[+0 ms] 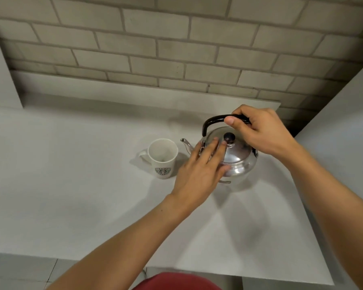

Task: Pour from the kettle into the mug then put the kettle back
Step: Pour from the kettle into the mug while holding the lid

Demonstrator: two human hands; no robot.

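Head view, looking forward and down: a steel kettle (235,158) is seen standing on a pale grey counter (71,185), its spout turned toward a white mug (162,158) just beside it on the left; the mug is upright, apart from the kettle, and appears empty, though its bottom is too blurred for certainty. The right hand (260,130) is closed around the black handle (214,120) arched over the kettle; the left hand (199,170) is laid flat and open on the lid (237,151), its fingertips (215,141) touching the metal next to the dark knob (229,137).

The step in hand is judged to be the grip before the lift; nothing has yet been poured. The next move calls for the kettle to be raised by the handle, carried over the mug and tipped spout-first, with the lid kept pressed down so it cannot slide off; afterwards the kettle is to be set back on the counter.

The counter is plain and matte, with a front edge visible below; behind it a wall of pale brick (176,38) is seen, and smooth grey panels close the space at both sides; a red garment (176,281) shows at the bottom edge.
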